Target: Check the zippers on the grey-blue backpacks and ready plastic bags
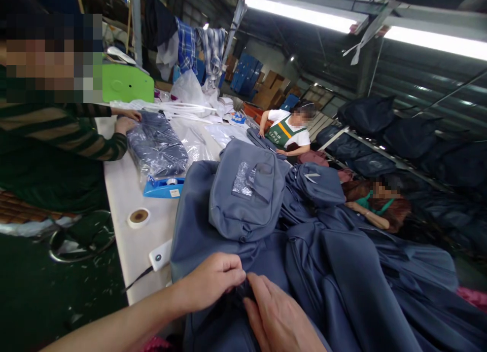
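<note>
bare left hand [216,281] and forearm [129,319]; bare right hand [279,314], seemingly slender-fingered.

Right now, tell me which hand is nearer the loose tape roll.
Left. The left hand is right of the tape roll, closer to you; the right hand is even farther right.

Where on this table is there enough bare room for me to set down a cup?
The table shows bare patches between the tape roll and blue dispenser, and between the roll and white device. Bags crowd the right, around the left hand and right hand.
</note>
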Available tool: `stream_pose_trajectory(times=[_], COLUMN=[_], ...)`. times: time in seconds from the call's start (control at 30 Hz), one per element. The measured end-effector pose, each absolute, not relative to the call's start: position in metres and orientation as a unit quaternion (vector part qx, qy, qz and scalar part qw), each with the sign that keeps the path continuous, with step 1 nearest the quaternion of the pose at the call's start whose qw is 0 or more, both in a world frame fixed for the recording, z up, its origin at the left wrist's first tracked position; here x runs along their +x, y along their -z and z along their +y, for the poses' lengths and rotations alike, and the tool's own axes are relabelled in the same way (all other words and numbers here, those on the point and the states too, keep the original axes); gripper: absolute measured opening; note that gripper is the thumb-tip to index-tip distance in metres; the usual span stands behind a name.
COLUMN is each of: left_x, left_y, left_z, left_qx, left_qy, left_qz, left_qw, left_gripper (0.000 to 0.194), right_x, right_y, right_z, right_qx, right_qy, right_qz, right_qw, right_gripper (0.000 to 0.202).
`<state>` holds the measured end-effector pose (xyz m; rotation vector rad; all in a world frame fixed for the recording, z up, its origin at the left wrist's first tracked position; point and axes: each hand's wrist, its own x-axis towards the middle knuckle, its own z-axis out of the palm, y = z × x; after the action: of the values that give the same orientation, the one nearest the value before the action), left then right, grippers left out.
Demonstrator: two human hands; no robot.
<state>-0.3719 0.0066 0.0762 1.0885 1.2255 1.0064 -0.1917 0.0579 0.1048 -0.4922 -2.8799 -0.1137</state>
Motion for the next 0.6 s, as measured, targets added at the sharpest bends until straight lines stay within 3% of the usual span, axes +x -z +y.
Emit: stream_pose_trajectory(times=[0.2, 0.6], left_x=[-0.360, -0.359], left_y=[-0.080, -0.088], left_z=[0.008, 0.011], left_qx=[0.346, 0.347], left_qy=[-0.438, -0.433], left_qz=[0.503, 0.512], left_qw=[0.660, 0.656], left_gripper=[0.026, 0.027], right_x=[-0.194, -0.190], right_y=[-0.104, -0.086], right_z=[0.061, 0.059], right_qx=[-0.189, -0.217], right_qy=[0.104, 0.107], right_qz=[-0.967, -0.958], right_qw=[0.136, 0.156], right_gripper=[0.023, 0.019])
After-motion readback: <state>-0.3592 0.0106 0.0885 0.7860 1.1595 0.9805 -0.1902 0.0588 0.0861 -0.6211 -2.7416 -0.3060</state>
